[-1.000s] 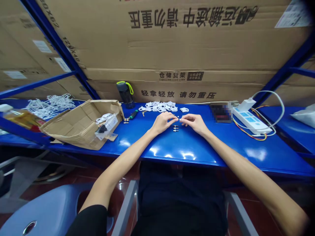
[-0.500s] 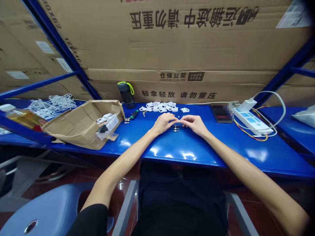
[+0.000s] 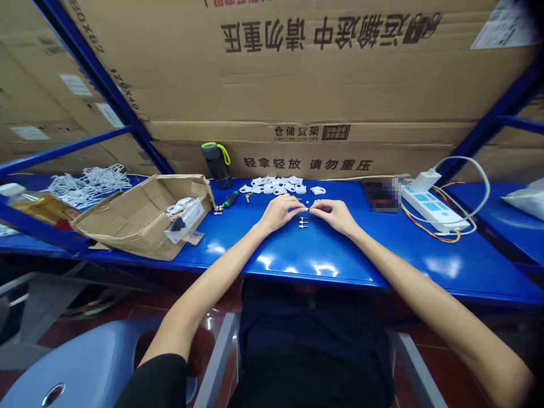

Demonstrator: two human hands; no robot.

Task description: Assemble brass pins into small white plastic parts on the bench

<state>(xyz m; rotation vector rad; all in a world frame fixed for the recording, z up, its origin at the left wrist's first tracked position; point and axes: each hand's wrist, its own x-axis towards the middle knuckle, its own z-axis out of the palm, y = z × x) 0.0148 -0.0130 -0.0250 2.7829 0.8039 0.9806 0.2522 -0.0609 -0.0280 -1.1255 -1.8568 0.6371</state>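
Note:
My left hand (image 3: pixel 278 215) is closed in a pinch at the middle of the blue table. Facing it, my right hand (image 3: pixel 335 215) pinches too, fingertips almost meeting the left ones. A tiny whitish piece (image 3: pixel 306 209) shows between the fingertips; its kind is too small to make out. Just below the hands lie a few small metal pins with pale ends, one of them a metal pin (image 3: pixel 303 226) lying sideways. Behind the hands is a pile of white plastic ring-shaped parts (image 3: pixel 278 185), with one white part (image 3: pixel 317 191) lying apart on the right.
An open cardboard box (image 3: pixel 123 226) holds white parts and a clear packet at left. A green-handled screwdriver (image 3: pixel 230 199) and a dark bottle (image 3: pixel 216 167) stand beyond it. At right are a power strip (image 3: pixel 433 209) with cables and a dark blurred object (image 3: pixel 380 195). White cords (image 3: pixel 91 184) lie far left.
My fingertips have drawn slightly apart, so a small gap shows between the two hands. The view has shifted a little. The things on the table stay where they were.

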